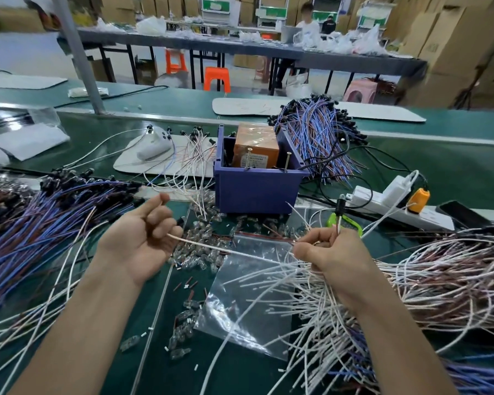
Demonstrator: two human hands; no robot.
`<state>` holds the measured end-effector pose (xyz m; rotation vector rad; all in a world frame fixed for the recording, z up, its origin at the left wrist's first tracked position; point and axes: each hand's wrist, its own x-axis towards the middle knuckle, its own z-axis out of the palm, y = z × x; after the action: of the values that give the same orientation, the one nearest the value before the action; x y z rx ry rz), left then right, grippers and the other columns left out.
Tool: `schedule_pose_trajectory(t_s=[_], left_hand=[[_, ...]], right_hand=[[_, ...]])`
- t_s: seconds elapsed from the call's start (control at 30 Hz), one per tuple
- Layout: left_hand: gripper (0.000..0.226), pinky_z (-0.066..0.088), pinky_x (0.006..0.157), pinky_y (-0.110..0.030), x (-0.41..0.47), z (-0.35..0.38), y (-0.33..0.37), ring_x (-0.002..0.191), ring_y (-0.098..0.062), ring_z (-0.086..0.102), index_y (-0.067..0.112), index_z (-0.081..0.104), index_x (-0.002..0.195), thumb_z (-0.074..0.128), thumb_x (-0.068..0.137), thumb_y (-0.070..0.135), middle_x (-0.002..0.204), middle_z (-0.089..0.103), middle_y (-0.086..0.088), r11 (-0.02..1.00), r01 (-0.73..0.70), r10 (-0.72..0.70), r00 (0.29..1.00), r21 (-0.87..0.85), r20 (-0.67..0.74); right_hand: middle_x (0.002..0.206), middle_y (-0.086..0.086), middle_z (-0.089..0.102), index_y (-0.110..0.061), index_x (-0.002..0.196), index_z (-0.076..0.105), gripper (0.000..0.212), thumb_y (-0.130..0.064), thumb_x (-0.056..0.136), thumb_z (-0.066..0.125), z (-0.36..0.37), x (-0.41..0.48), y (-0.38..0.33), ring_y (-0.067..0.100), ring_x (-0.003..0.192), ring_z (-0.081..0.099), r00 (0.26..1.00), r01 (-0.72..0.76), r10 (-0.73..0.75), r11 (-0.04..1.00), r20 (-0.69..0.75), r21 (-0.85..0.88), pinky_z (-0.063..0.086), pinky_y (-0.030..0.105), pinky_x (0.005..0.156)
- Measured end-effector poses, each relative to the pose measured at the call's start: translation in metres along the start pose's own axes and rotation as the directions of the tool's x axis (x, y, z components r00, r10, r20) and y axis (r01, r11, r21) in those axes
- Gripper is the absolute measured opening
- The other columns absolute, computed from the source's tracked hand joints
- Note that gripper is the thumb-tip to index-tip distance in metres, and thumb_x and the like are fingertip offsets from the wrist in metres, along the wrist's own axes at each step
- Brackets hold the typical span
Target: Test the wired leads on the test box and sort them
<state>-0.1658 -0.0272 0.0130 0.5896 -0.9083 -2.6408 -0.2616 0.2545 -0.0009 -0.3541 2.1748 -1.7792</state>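
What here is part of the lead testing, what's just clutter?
Job: white lead, held by left hand and right hand; orange test box in blue bin; white lead pile; blue lead pile.
Clutter: plastic bag, power strip, stool.

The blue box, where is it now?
In the head view the blue box stands in the middle of the bench, the white power strip at its right and a bundle of blue leads behind it.

Factory assembly floor: green conveyor bench (411, 155), stacked cartons (454, 38), wire bundles (314, 132).
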Motion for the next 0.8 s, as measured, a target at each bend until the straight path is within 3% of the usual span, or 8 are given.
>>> schedule_pose_trajectory(t_s=[0.13, 0.3, 0.47, 0.6, 0.67, 0.7, 0.73, 0.8], left_hand=[[0.011, 0.022, 0.04, -0.02, -0.002, 0.0, -0.003, 0.045, -0.011, 0.008, 0.017, 0.066, 0.086, 0.065, 0.084, 0.028, 0.043, 0.021, 0.008, 0.992, -0.042, 0.047, 0.998, 0.117, -0.041], [0.052, 0.026, 0.046, -0.023, -0.006, 0.007, -0.013, 0.041, -0.01, 0.018, 0.012, 0.077, 0.076, 0.051, 0.103, 0.049, 0.046, 0.025, 0.007, 0.925, -0.102, 0.153, 0.982, 0.366, -0.114], [0.075, 0.022, 0.062, -0.03, -0.008, 0.012, -0.022, 0.06, -0.011, 0.028, 0.011, 0.084, 0.098, 0.022, 0.11, 0.053, 0.061, 0.035, 0.003, 0.863, -0.131, 0.152, 0.988, 0.488, -0.003], [0.094, 0.027, 0.071, -0.036, -0.009, 0.016, -0.029, 0.072, -0.016, 0.032, 0.019, 0.074, 0.126, 0.016, 0.083, 0.08, 0.078, 0.05, 0.0, 0.804, -0.125, 0.082, 0.992, 0.581, 0.1], [0.081, 0.03, 0.074, -0.035, -0.01, 0.016, -0.033, 0.075, -0.016, 0.034, 0.015, 0.067, 0.134, 0.021, 0.097, 0.07, 0.091, 0.057, -0.001, 0.831, -0.12, 0.065, 0.991, 0.544, 0.119], [0.063, 0.032, 0.076, -0.033, -0.01, 0.017, -0.035, 0.077, -0.016, 0.036, 0.01, 0.064, 0.136, 0.025, 0.108, 0.05, 0.096, 0.061, -0.002, 0.843, -0.132, 0.076, 0.989, 0.522, 0.127], [0.047, 0.035, 0.078, -0.032, -0.01, 0.018, -0.037, 0.079, -0.016, 0.039, 0.008, 0.064, 0.134, 0.031, 0.106, 0.026, 0.099, 0.063, -0.004, 0.843, -0.136, 0.075, 0.988, 0.52, 0.137], [0.054, 0.043, 0.081, -0.031, -0.008, 0.019, -0.043, 0.08, -0.013, 0.048, 0.011, 0.069, 0.128, 0.037, 0.086, -0.003, 0.097, 0.061, -0.004, 0.822, -0.104, 0.02, 0.988, 0.559, 0.154]], right_hand=[[0.045, -0.004, 0.04, -0.014, 0.07, 0.075, 0.016, -0.003, 0.081, 0.08, 0.001, 0.0, 0.002, 0.02, 0.052, 0.03, 1.0, 0.002, -0.002, 1.0, -0.005, -0.022, 0.031, 0.039, 0.059], [0.047, -0.001, 0.042, -0.015, 0.071, 0.076, 0.015, -0.004, 0.081, 0.08, 0.001, 0.001, 0.001, 0.027, 0.06, 0.031, 1.0, 0.004, -0.004, 1.0, -0.011, -0.016, 0.034, 0.041, 0.063], [0.049, 0.002, 0.044, -0.016, 0.07, 0.076, 0.017, -0.003, 0.081, 0.079, 0.002, 0.001, 0.0, 0.026, 0.059, 0.031, 1.0, 0.007, -0.007, 1.0, -0.023, 0.011, 0.03, 0.04, 0.059], [0.047, -0.001, 0.041, -0.018, 0.07, 0.076, 0.02, -0.004, 0.083, 0.079, 0.004, 0.001, 0.0, 0.019, 0.051, 0.029, 1.0, 0.014, -0.014, 1.0, -0.02, 0.01, 0.027, 0.031, 0.053], [0.046, -0.002, 0.04, -0.018, 0.07, 0.076, 0.02, -0.003, 0.084, 0.078, 0.004, 0.002, 0.001, 0.017, 0.047, 0.028, 1.0, 0.013, -0.013, 1.0, -0.018, 0.019, 0.025, 0.027, 0.05], [0.046, -0.002, 0.04, -0.018, 0.071, 0.076, 0.019, -0.004, 0.084, 0.078, 0.004, 0.001, 0.001, 0.016, 0.046, 0.028, 1.0, 0.014, -0.014, 1.0, -0.014, 0.021, 0.025, 0.027, 0.049], [0.047, -0.002, 0.041, -0.018, 0.072, 0.076, 0.018, -0.004, 0.084, 0.078, 0.004, 0.001, 0.002, 0.017, 0.046, 0.028, 1.0, 0.015, -0.015, 1.0, -0.012, 0.021, 0.025, 0.026, 0.048], [0.047, -0.002, 0.041, -0.018, 0.073, 0.076, 0.016, -0.006, 0.083, 0.079, 0.003, 0.002, 0.004, 0.017, 0.047, 0.027, 1.0, 0.02, -0.019, 1.0, -0.007, 0.019, 0.025, 0.026, 0.048]])
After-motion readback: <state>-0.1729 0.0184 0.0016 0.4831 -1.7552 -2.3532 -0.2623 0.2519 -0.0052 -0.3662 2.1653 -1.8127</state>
